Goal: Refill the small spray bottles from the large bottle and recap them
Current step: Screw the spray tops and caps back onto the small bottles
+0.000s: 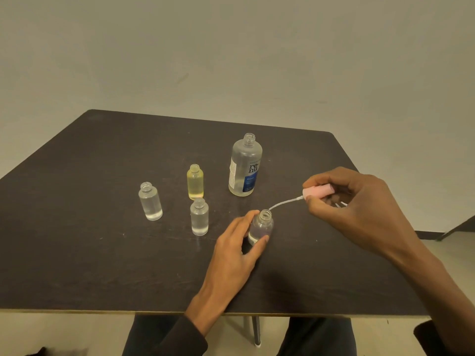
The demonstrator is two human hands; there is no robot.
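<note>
My left hand [237, 242] grips a small clear bottle [262, 226] that stands uncapped on the dark table [77, 240]. My right hand [354, 201] holds a pink spray cap [317, 191] up and to the right of that bottle. The cap's thin dip tube [284, 202] curves down toward the bottle's open mouth, its tip just outside the rim. The large bottle [244, 165] with a blue label stands uncapped behind. Three more small bottles stand open to the left: a yellow one [195, 182], a clear one [199, 217] and another clear one [150, 201].
The table's front edge [102, 311] runs just before my lap. A pale wall lies behind the table. A dark shape [460, 226] juts in at the right edge, past the table corner.
</note>
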